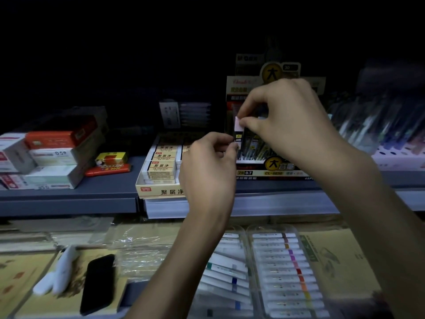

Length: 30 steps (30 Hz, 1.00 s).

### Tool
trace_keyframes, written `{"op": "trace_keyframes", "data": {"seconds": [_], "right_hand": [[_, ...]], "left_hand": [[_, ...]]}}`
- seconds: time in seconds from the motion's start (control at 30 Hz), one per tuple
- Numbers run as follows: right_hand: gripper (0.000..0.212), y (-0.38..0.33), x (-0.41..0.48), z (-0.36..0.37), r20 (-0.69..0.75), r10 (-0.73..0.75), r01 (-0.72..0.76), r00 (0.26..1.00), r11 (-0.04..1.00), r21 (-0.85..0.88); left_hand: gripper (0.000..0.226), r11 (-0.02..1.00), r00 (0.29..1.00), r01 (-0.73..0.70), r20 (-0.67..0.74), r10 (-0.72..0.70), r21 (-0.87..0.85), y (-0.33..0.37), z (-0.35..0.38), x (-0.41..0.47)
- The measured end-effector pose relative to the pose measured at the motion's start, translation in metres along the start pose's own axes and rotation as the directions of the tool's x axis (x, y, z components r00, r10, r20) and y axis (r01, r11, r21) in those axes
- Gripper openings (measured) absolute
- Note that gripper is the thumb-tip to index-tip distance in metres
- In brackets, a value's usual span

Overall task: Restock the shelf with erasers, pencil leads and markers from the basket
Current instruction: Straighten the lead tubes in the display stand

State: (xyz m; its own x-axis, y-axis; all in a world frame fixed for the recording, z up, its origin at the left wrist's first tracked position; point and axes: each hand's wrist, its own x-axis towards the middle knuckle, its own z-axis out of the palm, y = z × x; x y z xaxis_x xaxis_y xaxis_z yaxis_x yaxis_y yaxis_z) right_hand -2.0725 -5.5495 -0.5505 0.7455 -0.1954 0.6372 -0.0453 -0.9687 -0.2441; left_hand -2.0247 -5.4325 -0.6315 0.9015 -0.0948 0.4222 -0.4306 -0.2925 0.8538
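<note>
2 bare hands, seen under dim shop light. The left hand [208, 162] and the right hand [285, 118] have slender fingers and plainly ridged knuckles. Back from the grip the wrists are narrow, and the left forearm [184, 261] and right forearm [379, 203] run bare to the frame's edge.

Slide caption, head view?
Left hand and right hand pinch a slim pink-capped lead tube at the black-and-yellow cardboard display box.

right grip [287, 120]: pinches lead tube [238, 124] top | left grip [207, 164]: pinches its bottom | above display box [276, 173]
</note>
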Motion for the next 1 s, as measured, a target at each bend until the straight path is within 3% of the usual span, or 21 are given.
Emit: {"op": "trace_keyframes", "data": {"seconds": [0.33, 0.87, 1.0], "right_hand": [[0.008, 0.002, -0.002, -0.002, 0.014, 0.020, -0.021, 1.000, 0.999, 0.033], [0.015, 0.013, -0.002, -0.025, -0.007, 0.062, -0.060, 0.998, 0.986, 0.154], [0.009, 0.021, -0.002, -0.037, 0.055, 0.075, -0.082, 0.996, 0.985, 0.154]], "left_hand": [[0.009, 0.998, 1.000, 0.010, -0.007, -0.010, 0.057, 0.003, 0.002, -0.002], [0.007, 0.995, 0.998, -0.051, -0.045, 0.047, -0.087, 0.003, -0.002, -0.007], [0.004, 0.992, 0.995, -0.095, -0.038, 0.092, -0.088, 0.004, 0.001, -0.012]]}}
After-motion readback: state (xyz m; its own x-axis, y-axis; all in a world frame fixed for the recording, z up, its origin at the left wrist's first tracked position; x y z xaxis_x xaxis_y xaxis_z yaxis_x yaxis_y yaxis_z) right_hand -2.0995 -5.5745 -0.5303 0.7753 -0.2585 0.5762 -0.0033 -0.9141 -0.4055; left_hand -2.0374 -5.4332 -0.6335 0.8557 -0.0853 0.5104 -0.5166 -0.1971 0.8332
